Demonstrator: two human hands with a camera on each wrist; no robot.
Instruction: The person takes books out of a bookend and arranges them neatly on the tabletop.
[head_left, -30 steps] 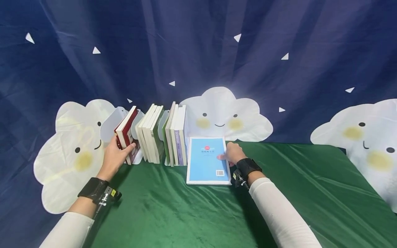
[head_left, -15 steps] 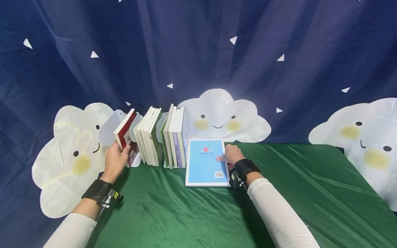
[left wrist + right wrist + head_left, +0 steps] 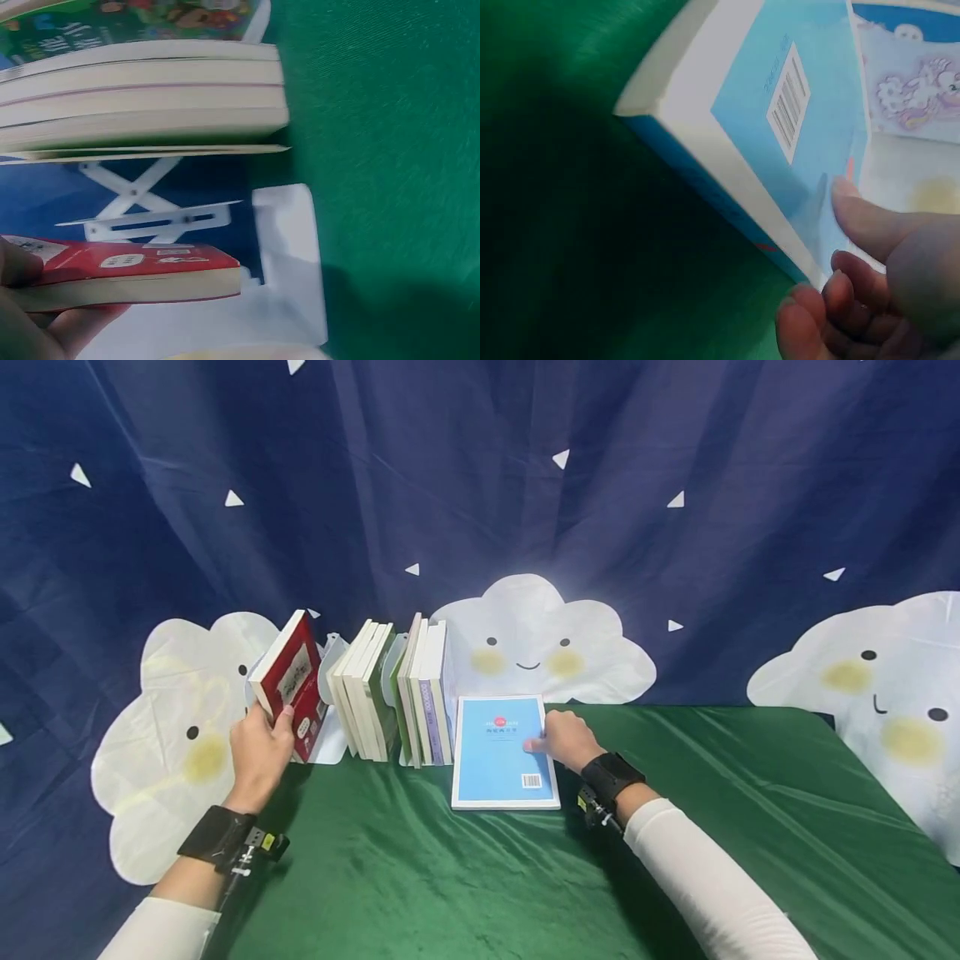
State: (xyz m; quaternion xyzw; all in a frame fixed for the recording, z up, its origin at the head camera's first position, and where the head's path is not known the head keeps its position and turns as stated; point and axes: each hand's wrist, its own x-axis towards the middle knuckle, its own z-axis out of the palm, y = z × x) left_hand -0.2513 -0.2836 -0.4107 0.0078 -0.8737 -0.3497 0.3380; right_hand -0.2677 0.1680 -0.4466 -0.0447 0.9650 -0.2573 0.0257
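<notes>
My left hand (image 3: 258,752) grips a red book (image 3: 296,685) at the left end of the book row, thumb on its red cover. The book leans left, its pale page edge toward me. In the left wrist view the red book (image 3: 150,274) is beside a white bookend (image 3: 289,240), with bookend brackets behind it. On the green cloth at the centre lies a light blue book (image 3: 498,756) with a barcode. My right hand (image 3: 572,739) holds its right edge, thumb on the cover; in the right wrist view the other fingers (image 3: 810,307) curl beside the book's edge.
Two groups of upright books, one pale and green (image 3: 366,693), the other with a purple spine (image 3: 427,693), stand between bookends just right of the red book. Behind them hangs a dark blue curtain (image 3: 480,485) with white clouds. Green cloth (image 3: 390,860) covers the surface in front.
My left hand has drawn the red book up and to the left, so more of its cover shows. The right hand and the blue book have hardly moved.
</notes>
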